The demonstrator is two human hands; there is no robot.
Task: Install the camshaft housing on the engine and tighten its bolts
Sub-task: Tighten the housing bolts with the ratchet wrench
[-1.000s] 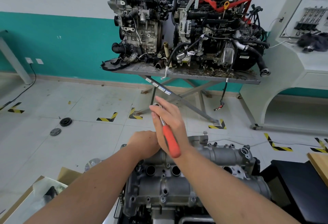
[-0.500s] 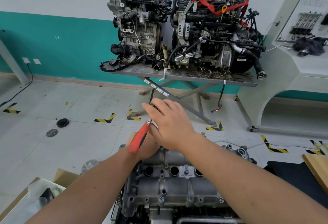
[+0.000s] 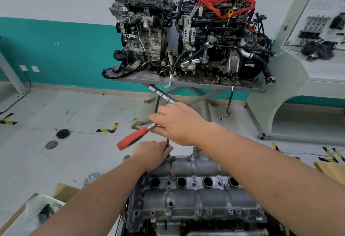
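Camshaft housing (image 3: 196, 198), grey cast metal with four round plug wells in a row, sits on top of the engine (image 3: 186, 230) at the bottom centre of the view, with bolt heads showing along its near flange and around its far edge. At the housing's far left corner the left hand (image 3: 152, 154) has its fingers (image 3: 169, 149) curled round a thin dark extension shaft (image 3: 167, 143) that stands upright over a bolt there. Above it the right hand (image 3: 180, 123) is closed over the head end of a ratchet wrench (image 3: 134, 138), whose red handle sticks out to the left and slopes downward; how the right fingers lie under the palm is hidden. Behind, on a grey folding desk (image 3: 186, 81) against the teal and white wall, stand two other engines: a bare one (image 3: 141, 30) toward its left edge and one with a red strap (image 3: 224, 36) toward the right. Two dark round discs (image 3: 63, 134) lie on the floor at left.
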